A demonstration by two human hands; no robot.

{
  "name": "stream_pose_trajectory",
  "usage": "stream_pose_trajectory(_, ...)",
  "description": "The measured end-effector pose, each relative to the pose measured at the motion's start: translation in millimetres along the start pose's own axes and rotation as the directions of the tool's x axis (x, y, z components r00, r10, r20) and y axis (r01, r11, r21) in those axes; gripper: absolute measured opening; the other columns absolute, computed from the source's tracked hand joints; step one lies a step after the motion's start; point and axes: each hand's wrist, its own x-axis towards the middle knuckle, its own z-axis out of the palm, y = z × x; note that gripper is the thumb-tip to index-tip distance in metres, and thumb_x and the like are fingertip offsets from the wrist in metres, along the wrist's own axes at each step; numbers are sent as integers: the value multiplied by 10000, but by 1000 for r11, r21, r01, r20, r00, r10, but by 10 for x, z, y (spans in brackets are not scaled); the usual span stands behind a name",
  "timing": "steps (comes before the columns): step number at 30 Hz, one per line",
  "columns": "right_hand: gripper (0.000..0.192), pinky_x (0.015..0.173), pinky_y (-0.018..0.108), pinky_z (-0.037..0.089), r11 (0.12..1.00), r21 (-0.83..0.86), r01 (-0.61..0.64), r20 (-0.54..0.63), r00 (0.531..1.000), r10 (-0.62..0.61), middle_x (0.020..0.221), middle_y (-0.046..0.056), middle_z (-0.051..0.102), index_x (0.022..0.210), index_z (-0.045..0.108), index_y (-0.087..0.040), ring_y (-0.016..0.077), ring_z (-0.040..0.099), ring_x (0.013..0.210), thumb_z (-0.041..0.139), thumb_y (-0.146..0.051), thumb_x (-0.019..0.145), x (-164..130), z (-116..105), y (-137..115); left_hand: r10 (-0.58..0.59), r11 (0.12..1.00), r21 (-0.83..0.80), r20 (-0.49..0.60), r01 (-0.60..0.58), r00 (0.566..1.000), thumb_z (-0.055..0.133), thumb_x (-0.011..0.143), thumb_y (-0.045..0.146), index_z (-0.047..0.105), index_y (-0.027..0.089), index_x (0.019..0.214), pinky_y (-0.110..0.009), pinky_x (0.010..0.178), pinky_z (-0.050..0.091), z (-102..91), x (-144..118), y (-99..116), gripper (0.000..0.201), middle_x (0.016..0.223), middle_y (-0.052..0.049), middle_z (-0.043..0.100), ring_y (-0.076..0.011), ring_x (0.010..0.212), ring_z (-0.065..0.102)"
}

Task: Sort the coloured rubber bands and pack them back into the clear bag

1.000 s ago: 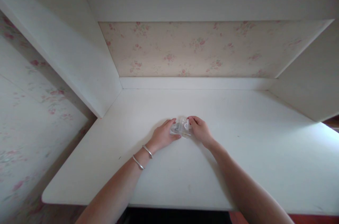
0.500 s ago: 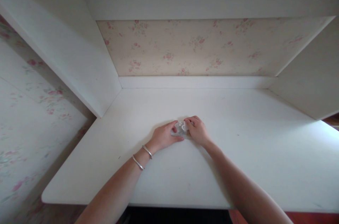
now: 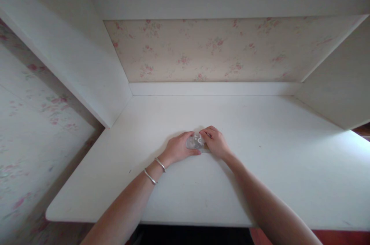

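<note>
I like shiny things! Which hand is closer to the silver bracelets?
Left. The bracelets sit on that arm's wrist, just behind the left hand. The right hand is farther, across the little clear packet.

White desk (image 3: 260, 168) in a white alcove — floral wallpaper (image 3: 214, 50) behind

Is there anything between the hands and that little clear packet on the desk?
Nothing visible. The left hand and the right hand both already touch the clear packet, one on each side, where it sits on the white desk. No other object shows on the desk near them.
</note>
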Motion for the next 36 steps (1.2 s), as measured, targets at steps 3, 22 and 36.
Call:
stream_pose_trajectory(3, 278, 724, 275, 409, 1000, -4, 18, 3, 1000, -18, 844, 42, 607, 808, 683, -206, 162, 552, 813, 452, -344, 878, -8, -14, -3, 10, 1000, 7, -10, -10, 1000, 744, 601, 521, 483, 313, 1238, -324, 951, 420, -2, -9, 5, 719, 1256, 1, 575, -218, 1125, 548)
stream_pose_trajectory(22, 254, 778, 297, 410, 995, -58, 87, 16, 996, -86, 849, 41, 622, 798, 678, -214, 173, 552, 847, 460, -323, 873, -27, -35, -17, 31, 999, 26, 0, -31, 1000, 771, 523, 549, 502, 271, 1183, -331, 859, 458, -11, -21, 1, 764, 1152, -22, 611, -236, 1031, 585)
stream_pose_trajectory(36, 269, 734, 270, 398, 990, -116, 82, 56, 996, -76, 852, 32, 677, 871, 685, -231, 175, 578, 821, 437, -334, 884, -10, -94, -10, 23, 998, 64, 9, -23, 1000, 767, 524, 542, 501, 268, 1158, -323, 836, 460, -36, -39, 47, 740, 1121, -23, 613, -238, 1002, 596)
